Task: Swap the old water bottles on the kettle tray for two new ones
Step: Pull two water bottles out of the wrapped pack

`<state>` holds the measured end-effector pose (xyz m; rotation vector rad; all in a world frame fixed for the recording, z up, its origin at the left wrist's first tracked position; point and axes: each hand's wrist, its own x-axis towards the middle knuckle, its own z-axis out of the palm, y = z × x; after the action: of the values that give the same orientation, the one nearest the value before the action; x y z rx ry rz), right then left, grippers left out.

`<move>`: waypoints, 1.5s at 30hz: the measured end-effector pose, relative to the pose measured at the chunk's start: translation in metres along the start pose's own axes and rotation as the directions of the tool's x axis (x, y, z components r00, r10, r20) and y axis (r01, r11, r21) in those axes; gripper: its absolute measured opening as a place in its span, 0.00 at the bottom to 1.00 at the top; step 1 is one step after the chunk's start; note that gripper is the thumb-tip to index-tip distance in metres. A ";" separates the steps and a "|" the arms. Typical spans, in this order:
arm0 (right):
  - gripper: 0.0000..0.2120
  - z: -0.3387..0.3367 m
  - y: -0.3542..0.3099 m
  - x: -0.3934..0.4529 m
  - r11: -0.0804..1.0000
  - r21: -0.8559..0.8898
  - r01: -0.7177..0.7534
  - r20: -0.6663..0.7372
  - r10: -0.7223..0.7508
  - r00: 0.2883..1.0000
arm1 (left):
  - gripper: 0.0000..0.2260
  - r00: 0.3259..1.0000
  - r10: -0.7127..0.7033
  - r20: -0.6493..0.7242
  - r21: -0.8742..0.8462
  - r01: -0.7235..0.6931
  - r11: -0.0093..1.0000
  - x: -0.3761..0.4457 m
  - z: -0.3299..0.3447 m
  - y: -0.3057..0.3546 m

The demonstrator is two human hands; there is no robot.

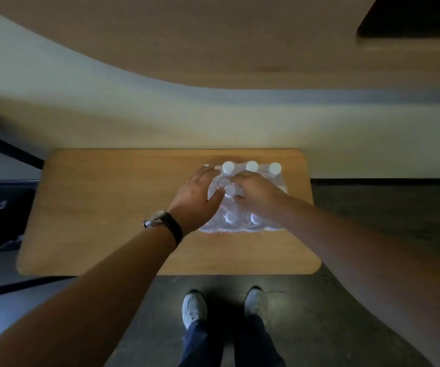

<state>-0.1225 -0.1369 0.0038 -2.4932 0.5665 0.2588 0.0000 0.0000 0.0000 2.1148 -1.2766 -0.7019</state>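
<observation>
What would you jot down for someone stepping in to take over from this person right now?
Left hand, with a wristwatch: resting on the left side of the shrink-wrapped pack of water bottles, fingers spread.
Right hand: fingers pressed into the plastic near a middle cap, apparently tearing it open.
The pack sits on the wooden table, toward its right.
Done: no bottle is out yet.
Left: free two new bottles, then swap them in; the kettle tray is not in view.

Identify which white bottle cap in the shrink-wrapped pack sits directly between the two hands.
The middle-row cap, between the left hand and right hand. The back row's three caps stand clear beyond the fingers; the two front caps lie nearer the person.
</observation>
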 end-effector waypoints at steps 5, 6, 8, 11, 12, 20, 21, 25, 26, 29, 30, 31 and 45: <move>0.15 0.024 0.007 0.026 0.993 -0.114 0.034 0.049 -0.028 0.998 | 0.22 1.000 -0.022 0.011 -0.001 0.022 1.000 0.012 0.014 -0.027; 0.15 0.030 0.008 0.028 0.988 -0.150 0.035 0.061 -0.026 0.998 | 0.22 1.000 -0.022 0.006 -0.005 0.022 1.000 0.013 0.016 -0.029; 0.14 0.036 0.011 0.034 0.979 -0.204 0.010 0.038 -0.002 0.999 | 0.22 1.000 -0.014 -0.014 -0.013 0.014 1.000 0.016 0.017 -0.032; 0.10 0.041 0.014 0.042 0.978 -0.202 -0.046 0.010 0.049 0.999 | 0.22 1.000 0.007 -0.028 -0.030 -0.008 1.000 0.016 0.017 -0.035; 0.08 0.041 0.014 0.042 0.980 -0.188 -0.061 0.025 0.067 0.997 | 0.22 0.999 0.017 -0.038 -0.034 -0.018 0.999 0.016 0.017 -0.035; 0.14 0.007 0.007 0.022 0.998 -0.011 -0.063 0.070 0.063 0.996 | 0.23 0.997 0.066 -0.041 0.033 -0.064 0.997 0.012 0.007 -0.041; 0.14 0.002 0.005 0.019 0.998 0.011 -0.059 0.053 0.058 0.997 | 0.24 0.996 0.084 0.005 0.092 -0.084 0.992 0.012 0.011 -0.042; 0.13 -0.015 0.001 0.007 0.993 0.088 -0.081 0.027 0.079 0.997 | 0.30 0.986 0.086 0.142 0.244 -0.119 0.962 0.009 0.034 -0.047; 0.13 -0.017 0.001 0.004 0.993 0.091 -0.077 0.023 0.076 0.997 | 0.31 0.985 0.087 0.151 0.266 -0.125 0.956 0.007 0.039 -0.050; 0.14 -0.023 0.002 -0.004 0.993 0.106 -0.047 0.002 0.047 0.999 | 0.32 0.987 0.106 0.118 0.270 -0.135 0.953 0.005 0.046 -0.056; 0.14 -0.026 0.001 -0.006 0.993 0.117 -0.033 -0.010 0.034 0.999 | 0.32 0.988 0.117 0.105 0.269 -0.141 0.953 0.005 0.048 -0.058; 0.14 -0.031 0.000 -0.009 0.992 0.128 -0.018 -0.030 0.022 0.999 | 0.32 0.987 0.121 0.101 0.270 -0.144 0.952 0.005 0.048 -0.059; 0.04 -0.111 -0.025 0.016 0.750 0.657 0.068 -0.224 0.108 0.969 | 0.41 0.970 -0.217 0.107 -0.524 0.240 0.817 0.013 0.008 -0.035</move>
<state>-0.0903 -0.1865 0.1022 -1.8205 0.6489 -0.2314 0.0212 0.0006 -0.0320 1.7965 -0.7252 -1.0721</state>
